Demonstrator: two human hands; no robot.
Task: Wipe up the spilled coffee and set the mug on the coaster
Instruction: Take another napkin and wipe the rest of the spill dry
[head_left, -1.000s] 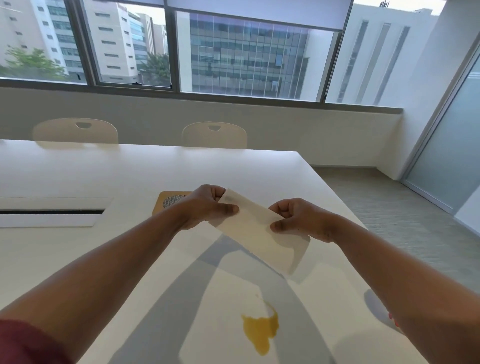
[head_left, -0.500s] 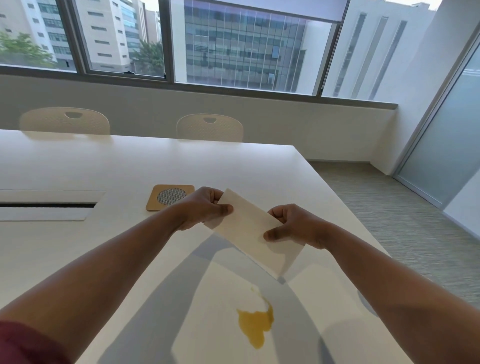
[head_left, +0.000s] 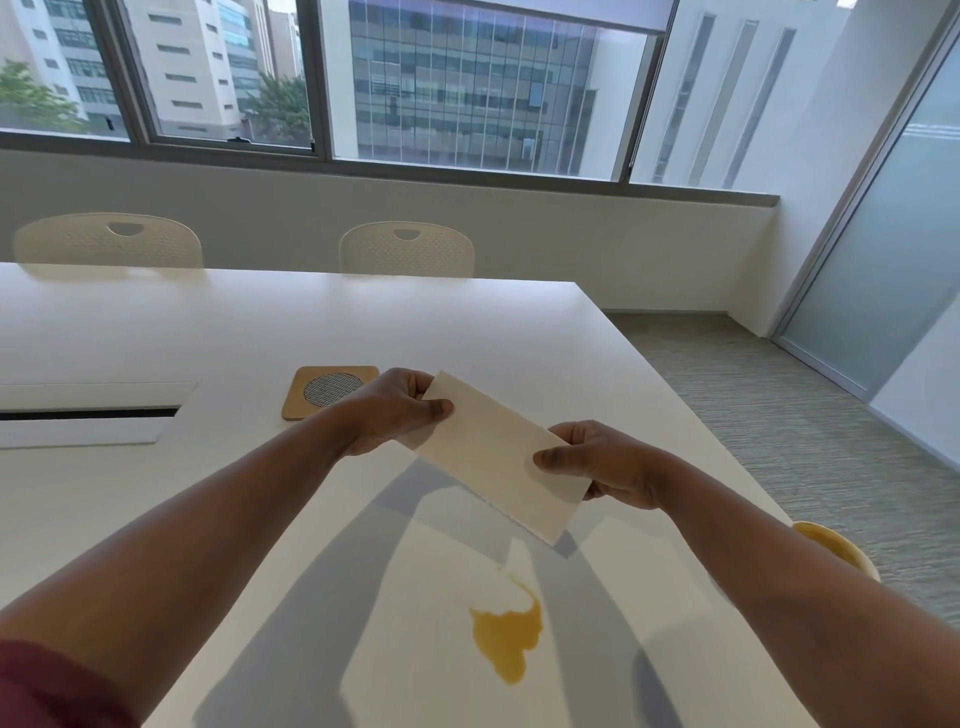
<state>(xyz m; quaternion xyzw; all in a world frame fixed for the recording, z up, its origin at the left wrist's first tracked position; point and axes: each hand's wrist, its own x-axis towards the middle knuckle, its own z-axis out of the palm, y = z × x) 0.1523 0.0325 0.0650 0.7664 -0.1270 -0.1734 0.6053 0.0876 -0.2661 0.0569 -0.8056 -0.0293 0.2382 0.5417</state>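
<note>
Hands above spill

Both forearms were bare and reached in from the lower corners toward mid-frame, converging. Dark red sleeve showed at lower left on the left arm. Left hand sat just left of center, thumb on top, fingers curled under, pinching one end of the paper towel. Right hand sat right of center, slightly lower, thumb pressed on top, pinching the other end. Both hands were raised off the surface.
</note>
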